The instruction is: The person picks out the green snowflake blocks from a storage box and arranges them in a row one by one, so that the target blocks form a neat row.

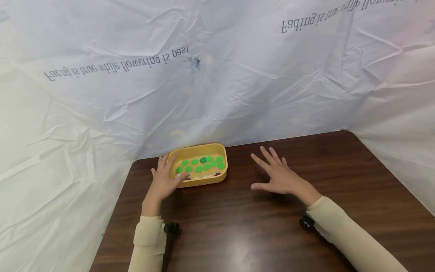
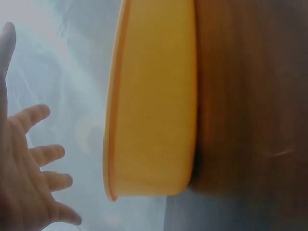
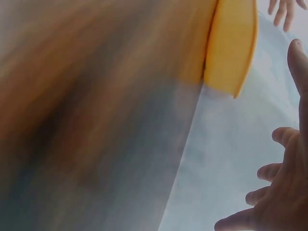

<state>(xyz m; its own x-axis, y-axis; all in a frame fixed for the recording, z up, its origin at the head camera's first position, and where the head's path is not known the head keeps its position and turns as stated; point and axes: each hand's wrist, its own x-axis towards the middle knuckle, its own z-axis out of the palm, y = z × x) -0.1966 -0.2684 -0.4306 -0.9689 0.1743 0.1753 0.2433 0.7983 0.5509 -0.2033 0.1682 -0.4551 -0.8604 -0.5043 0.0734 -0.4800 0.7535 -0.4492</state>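
A shallow yellow tray [image 1: 221,176] stands at the back left of the table, with several light green round pieces [image 1: 198,169] and one darker green piece [image 1: 203,160] inside. Small white and purple shapes [image 1: 217,174] show along its near inner wall. My left hand [image 1: 164,183] hovers over the tray's left end, fingers spread. In the left wrist view that hand [image 2: 24,178] is apart from the tray's side wall [image 2: 154,101]. To the right of the tray, my right hand [image 1: 280,176] is spread above the table and holds nothing.
The dark brown wooden table [image 1: 238,223] has rounded back corners. A pale, wrinkled sheet [image 1: 217,87] with printed lettering hangs right behind the table and along both sides. Dark wrist cameras [image 1: 171,228] sit below both cuffs.
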